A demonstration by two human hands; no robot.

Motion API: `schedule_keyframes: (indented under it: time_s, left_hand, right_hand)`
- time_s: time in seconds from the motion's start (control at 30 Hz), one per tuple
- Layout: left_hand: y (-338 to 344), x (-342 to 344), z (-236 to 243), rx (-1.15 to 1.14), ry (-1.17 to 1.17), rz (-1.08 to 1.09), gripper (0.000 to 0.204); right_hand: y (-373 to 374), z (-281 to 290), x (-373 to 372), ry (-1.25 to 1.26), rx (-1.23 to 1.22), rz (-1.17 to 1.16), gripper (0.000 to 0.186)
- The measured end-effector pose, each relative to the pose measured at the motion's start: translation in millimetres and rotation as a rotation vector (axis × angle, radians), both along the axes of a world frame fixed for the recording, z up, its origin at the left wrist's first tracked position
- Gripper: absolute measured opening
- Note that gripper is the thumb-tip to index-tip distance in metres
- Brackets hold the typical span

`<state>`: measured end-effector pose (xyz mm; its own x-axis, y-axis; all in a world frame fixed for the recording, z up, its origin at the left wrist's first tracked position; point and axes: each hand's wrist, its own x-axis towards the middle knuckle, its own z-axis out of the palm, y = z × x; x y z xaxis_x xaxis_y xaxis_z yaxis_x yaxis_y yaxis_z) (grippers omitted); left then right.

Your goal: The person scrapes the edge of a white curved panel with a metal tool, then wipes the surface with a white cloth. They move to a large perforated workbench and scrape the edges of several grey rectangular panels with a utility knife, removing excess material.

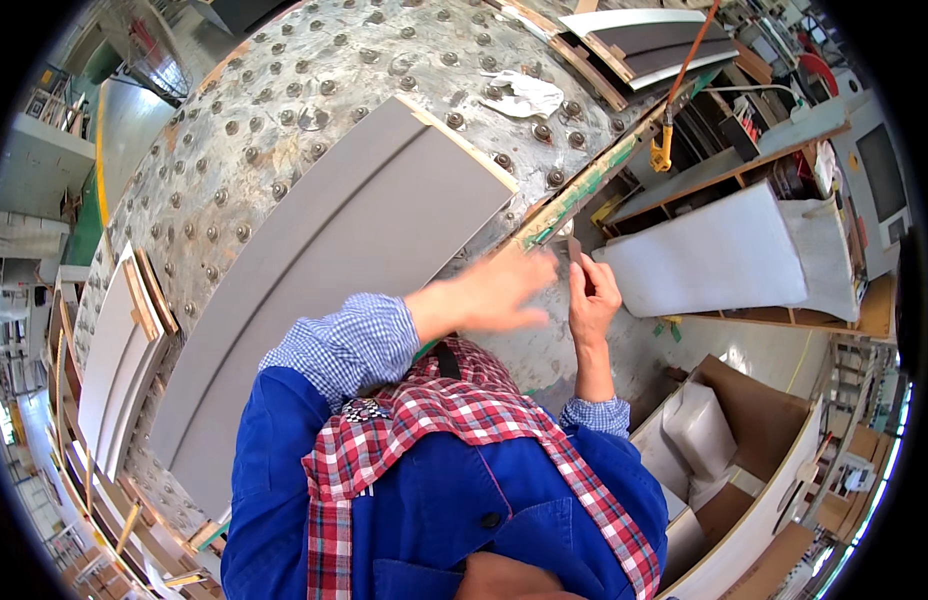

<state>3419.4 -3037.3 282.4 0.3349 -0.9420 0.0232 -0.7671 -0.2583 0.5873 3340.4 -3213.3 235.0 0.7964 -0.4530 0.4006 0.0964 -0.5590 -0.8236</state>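
Observation:
My right hand (592, 298) is raised at the table's right edge, its thumb and fingers pinched around a small flat brown piece (575, 250), whose kind I cannot make out. Beside it, my left hand (499, 290) reaches across in front of me, blurred by motion. Its fingers look stretched out, and nothing shows in them. A long grey panel (334, 250), with one curved side and a groove along it, lies on the table just left of my hands. A pale raw strip (464, 148) runs along its far end.
Ball rollers stud the metal table (284, 75). On it lie a crumpled white cloth (524, 94), stacked panels (654, 45) at far right and white panels (119, 370) at left. A yellow hook (662, 150) hangs right, above a padded white board (699, 255). A carton (764, 400) stands at lower right.

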Motion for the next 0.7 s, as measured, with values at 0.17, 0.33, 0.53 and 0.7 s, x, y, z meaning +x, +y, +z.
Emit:
schedule_keyframes:
  time_s: [0.17,0.33,0.53,0.7]
  left_hand:
    - [16,11,-17,-0.386,-0.407,0.489,0.061]
    - [48,30,-77,-0.176,-0.428,0.726,0.071]
    - [173,-99,-64,-0.099,-0.387,1.059,0.082]
    - [296,-224,-39,0.056,-0.316,1.464,0.093]
  right_hand:
    - [-18,-19,-11,0.006,-0.032,-0.18,0.016]
    - [-9,-65,-7,0.061,0.082,-0.081,0.028]
    - [67,-5,13,0.075,0.115,0.157,0.03]
    - [144,25,35,0.056,0.127,0.333,0.027]
